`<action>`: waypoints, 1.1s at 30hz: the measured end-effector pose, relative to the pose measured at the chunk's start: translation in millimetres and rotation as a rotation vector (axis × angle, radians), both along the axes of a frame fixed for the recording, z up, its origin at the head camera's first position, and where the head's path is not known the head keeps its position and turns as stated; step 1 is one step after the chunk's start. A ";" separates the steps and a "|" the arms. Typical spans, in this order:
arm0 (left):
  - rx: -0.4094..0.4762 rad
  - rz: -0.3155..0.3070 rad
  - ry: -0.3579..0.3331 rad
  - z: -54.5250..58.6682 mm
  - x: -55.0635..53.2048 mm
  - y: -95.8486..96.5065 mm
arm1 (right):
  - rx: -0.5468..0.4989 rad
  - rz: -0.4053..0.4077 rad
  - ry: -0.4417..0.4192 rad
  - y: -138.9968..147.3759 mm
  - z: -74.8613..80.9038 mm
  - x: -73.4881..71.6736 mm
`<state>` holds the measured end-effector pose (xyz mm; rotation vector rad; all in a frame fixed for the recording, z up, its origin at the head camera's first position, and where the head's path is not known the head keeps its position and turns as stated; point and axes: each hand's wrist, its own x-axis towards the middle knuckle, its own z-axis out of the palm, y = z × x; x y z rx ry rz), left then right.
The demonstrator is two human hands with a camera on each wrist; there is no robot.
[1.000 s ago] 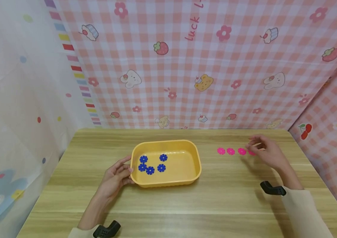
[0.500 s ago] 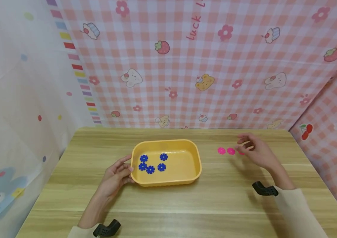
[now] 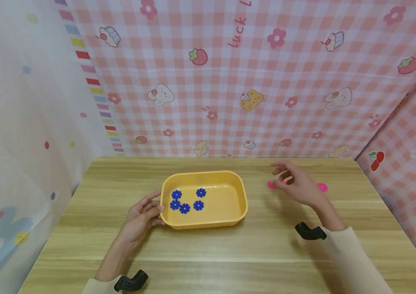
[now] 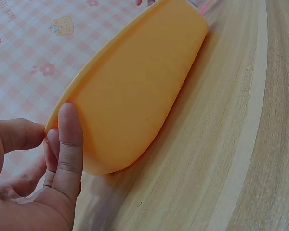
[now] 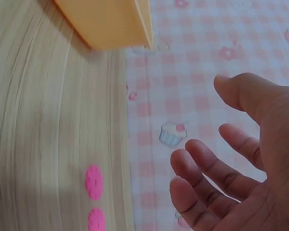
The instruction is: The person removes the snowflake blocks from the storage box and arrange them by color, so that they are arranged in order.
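yellow plastic-looking tray is on the wood-look table, and the left hand has it by the left end. thumb's on the rim there, fingers against the outside wall, so it's a proper pinch and not just a touch. the left wrist view shows the same thing from underneath, fingertips right up on the wall and rim.

inside the tray there are five blue discs with notched edges. three are bunched near the left end, the other two sit a bit further right, one behind the other with a gap between them.

right hand is over to the right of the tray, above some pink discs on the table. fingers are loosely bent and spread, thumb well apart from them, and nothing's in its grip. in the head view two of the pinks peek out around its fingers and one shows past the wrist. can't tell if more are hidden under the hand.

both arms have pale sleeves and a black wrist device. behind it all there's a pink checked cloth with strawberries, cupcakes and flowers on it.
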<state>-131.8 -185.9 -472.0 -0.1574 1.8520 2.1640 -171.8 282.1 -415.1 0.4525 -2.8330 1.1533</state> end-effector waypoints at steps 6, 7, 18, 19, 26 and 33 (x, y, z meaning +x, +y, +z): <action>0.007 -0.011 0.020 1.5 1.6 -1.5 | -0.002 0.020 0.007 -25.1 3.5 -3.6; 0.008 -0.015 0.022 1.7 1.9 -1.8 | 0.000 0.027 0.008 -29.0 4.1 -3.8; 0.005 -0.011 -0.001 1.3 0.8 -2.0 | -0.021 0.127 -0.013 -68.1 7.2 -4.6; 0.006 -0.011 -0.001 1.2 0.7 -2.0 | -0.028 0.139 -0.017 -71.5 7.6 -4.5; 0.007 -0.012 0.007 -0.1 0.8 -2.7 | -0.047 0.193 -0.049 -97.3 8.4 -4.5; 0.008 -0.016 0.010 1.2 0.8 -1.3 | -0.031 0.244 -0.122 -123.8 1.6 -6.2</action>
